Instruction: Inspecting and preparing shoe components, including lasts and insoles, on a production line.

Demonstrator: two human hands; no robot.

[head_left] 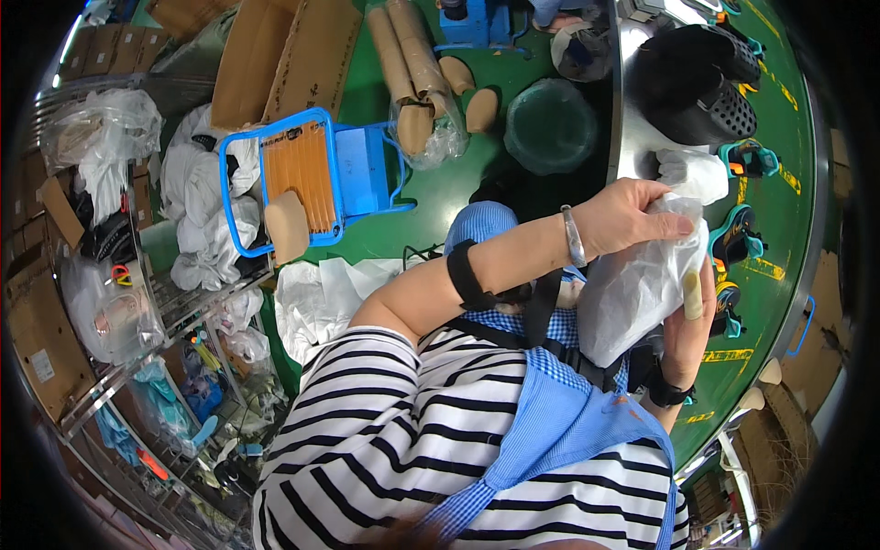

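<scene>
Seeing, far left of the white bag (pixel 628 302), a metal rack (pixel 179 307) and, on it, a bulging clear bag (pixel 105 312); then, nearer but well apart from the white bag, passing white bundled material (pixel 197 215), a blue-framed chair (pixel 302 174) with a tan rounded piece (pixel 289 229) lying against it, and an open cardboard box (pixel 302 69). Beyond the white bag, still to its left, finding two long tan rolls (pixel 392 50) and a round, clear-lined tub (pixel 550 128) on the green floor (pixel 440 202). Pinching the upper end of the white bag between thumb and fingers with the left hand (pixel 628 217). Supporting the white bag along its right side with the right hand (pixel 697 312), hiding most of that grasp, so not telling how far closed. Just beyond the white bag, showing crumpled white wrapping (pixel 694 174) and black perforated clogs (pixel 687 110) on the bench (pixel 631 128); to its right, showing teal-and-dark items (pixel 733 238).
</scene>
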